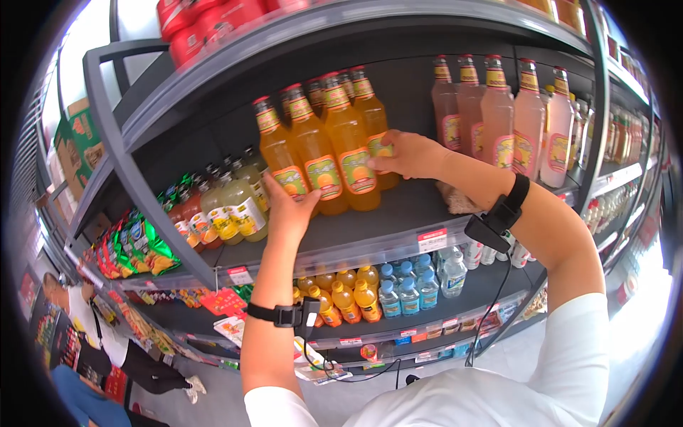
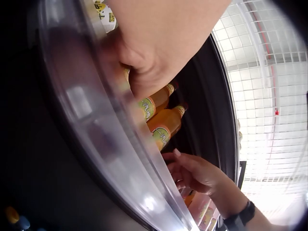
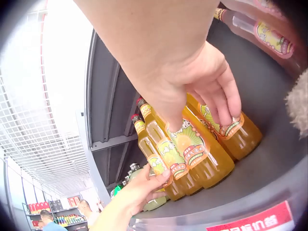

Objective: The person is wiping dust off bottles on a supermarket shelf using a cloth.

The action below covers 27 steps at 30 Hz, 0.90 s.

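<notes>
Several glass bottles of orange drink with red caps and green-orange labels stand grouped on the upper shelf. My left hand holds the leftmost front bottle low down, thumb across its label and fingers along its left side. In the right wrist view that thumb lies flat on the label. My right hand grips the right-hand bottle from the right at label height. Its curled fingers reach over that label; its thumb comes down beside the neighbouring front bottle.
Pink drink bottles stand to the right, pale yellow ones to the left. Below the shelf edge with its price tags are small orange and blue bottles. Red cans sit above. Other people are at lower left.
</notes>
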Each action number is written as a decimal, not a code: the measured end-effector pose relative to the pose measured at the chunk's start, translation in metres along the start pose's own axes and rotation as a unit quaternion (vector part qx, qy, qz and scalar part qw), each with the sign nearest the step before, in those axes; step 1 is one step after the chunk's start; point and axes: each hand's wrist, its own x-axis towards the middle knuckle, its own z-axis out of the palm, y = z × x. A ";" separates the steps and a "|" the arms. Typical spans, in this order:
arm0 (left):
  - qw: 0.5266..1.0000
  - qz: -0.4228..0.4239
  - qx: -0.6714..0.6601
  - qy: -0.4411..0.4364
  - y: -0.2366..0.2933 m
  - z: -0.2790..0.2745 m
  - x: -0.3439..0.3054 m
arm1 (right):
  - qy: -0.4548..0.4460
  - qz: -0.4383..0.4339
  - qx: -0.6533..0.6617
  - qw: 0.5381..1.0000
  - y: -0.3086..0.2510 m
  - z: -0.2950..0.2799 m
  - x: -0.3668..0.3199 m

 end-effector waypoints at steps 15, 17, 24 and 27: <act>0.956 0.063 -0.285 0.027 0.126 0.004 -0.086 | 0.302 -0.090 0.000 0.949 0.064 -0.077 -0.151; 0.948 0.076 -0.310 0.002 0.139 0.016 -0.098 | 0.345 -0.057 0.074 0.934 0.088 -0.097 -0.157; 0.919 0.072 -0.387 -0.034 0.172 0.057 -0.122 | 0.454 -0.011 0.052 0.889 0.171 -0.124 -0.148; 0.898 0.066 -0.432 -0.041 0.180 0.074 -0.136 | 0.421 0.036 0.010 0.906 0.178 -0.111 -0.141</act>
